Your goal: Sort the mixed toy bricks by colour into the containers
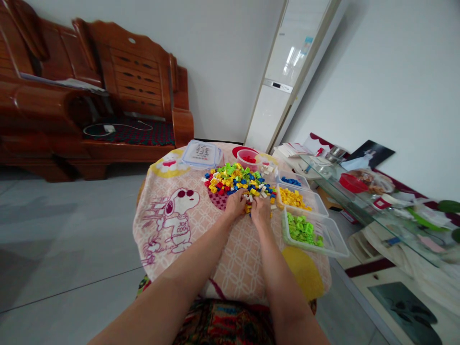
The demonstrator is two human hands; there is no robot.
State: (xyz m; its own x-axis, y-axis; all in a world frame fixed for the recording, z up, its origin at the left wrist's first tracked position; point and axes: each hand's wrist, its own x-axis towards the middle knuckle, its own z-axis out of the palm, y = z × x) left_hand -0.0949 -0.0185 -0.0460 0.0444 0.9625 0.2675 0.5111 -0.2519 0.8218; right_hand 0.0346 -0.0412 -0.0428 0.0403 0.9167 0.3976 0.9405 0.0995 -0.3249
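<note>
A heap of mixed toy building bricks (232, 177) in green, yellow, blue, red and white lies on the cloth-covered round table. My left hand (236, 203) is at the near edge of the heap, its fingers curled in among the bricks. Close beside it on the right, my right hand (261, 211) also has bent fingers touching bricks. Small white and yellow pieces show between the two hands. Both hands look closed, but what the fingertips pinch is too small to make out.
Right of the heap stand clear tubs of green bricks (302, 230), yellow bricks (293, 199) and blue bricks (290, 181). Behind it are a round tub of red bricks (247, 157), white bricks (268, 170) and a clear lid (202, 154). A cluttered glass shelf (362, 211) stands at the right.
</note>
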